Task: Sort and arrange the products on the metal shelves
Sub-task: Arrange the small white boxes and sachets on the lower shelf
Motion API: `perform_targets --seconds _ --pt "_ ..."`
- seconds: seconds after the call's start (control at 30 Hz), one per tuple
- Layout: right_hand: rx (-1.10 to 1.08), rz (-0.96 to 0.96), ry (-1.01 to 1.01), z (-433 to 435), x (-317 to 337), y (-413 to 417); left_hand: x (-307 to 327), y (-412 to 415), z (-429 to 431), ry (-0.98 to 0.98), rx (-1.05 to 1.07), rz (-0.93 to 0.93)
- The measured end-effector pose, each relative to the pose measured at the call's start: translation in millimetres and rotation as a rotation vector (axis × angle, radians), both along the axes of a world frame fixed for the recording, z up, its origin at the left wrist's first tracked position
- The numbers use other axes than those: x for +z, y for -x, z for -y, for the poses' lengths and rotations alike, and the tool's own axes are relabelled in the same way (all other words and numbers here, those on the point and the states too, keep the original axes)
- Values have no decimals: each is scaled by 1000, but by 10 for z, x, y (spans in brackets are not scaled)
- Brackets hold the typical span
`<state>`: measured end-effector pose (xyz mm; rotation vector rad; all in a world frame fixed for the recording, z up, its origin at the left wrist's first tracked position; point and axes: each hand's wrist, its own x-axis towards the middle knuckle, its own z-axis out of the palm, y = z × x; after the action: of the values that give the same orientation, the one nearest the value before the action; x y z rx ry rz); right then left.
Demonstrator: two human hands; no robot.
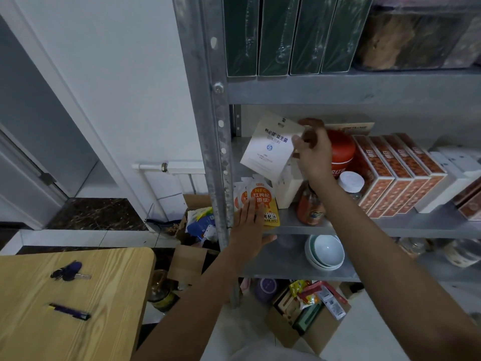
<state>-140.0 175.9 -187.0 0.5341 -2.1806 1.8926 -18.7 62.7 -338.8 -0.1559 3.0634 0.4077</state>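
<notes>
1. White pouch (pixel 270 145), head view: the right hand (pixel 311 152) pinched its right edge and held it tilted in the air over the middle metal shelf (pixel 299 226), not yet set down.
2. Left hand (pixel 251 222) lay flat, fingers straight, vs. the front of the orange pouches (pixel 263 201), which stood just below & left of the right hand.
3. Hands were apart: left low at the shelf edge, right higher & further in.
4. Prob. done: red boxes (pixel 398 173) in a neat row right of the right hand; dark green boxes (pixel 286 35) lined up above both hands.
5. Left to do, I'd judge: place the white pouch, and tidy the white box (pixel 289 190) & red jar (pixel 341 152) crowded round the right wrist. Goods in the cardboard box (pixel 307 332) below both forearms poss. still unsorted.
</notes>
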Motion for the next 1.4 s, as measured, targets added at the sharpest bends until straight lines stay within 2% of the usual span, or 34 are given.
perform_targets --seconds 0.1,0.23,0.27,0.33,0.43,0.53,0.7,0.9,1.07,1.3,1.4 --pt "16 75 121 -210 6 -167 87 1 -14 -350 114 -136" --pt "26 175 209 -434 -59 -381 376 -164 -72 -1230 213 -350" --pt "29 207 225 -465 -92 -418 451 -209 -85 -1380 200 -371" --pt "35 262 241 -503 -145 -478 574 -263 -117 -1495 179 -401" --pt "71 295 241 -537 -191 -544 741 -355 -165 -1551 231 -433" --pt "109 322 196 -529 -231 -587 826 -427 -184 -1524 264 -431" --pt "102 350 235 -498 -263 -610 814 -564 -202 -1487 291 -398" --pt "56 495 274 -500 -342 -617 845 -694 -247 -1463 338 -398" --pt "39 716 259 -462 -417 -621 998 -719 -277 -1338 161 -376" --pt "77 863 314 -467 -379 -603 1125 -738 -284 -1270 58 -317" --pt "129 1003 344 -448 -373 -628 1175 -734 -301 -1265 55 -340"
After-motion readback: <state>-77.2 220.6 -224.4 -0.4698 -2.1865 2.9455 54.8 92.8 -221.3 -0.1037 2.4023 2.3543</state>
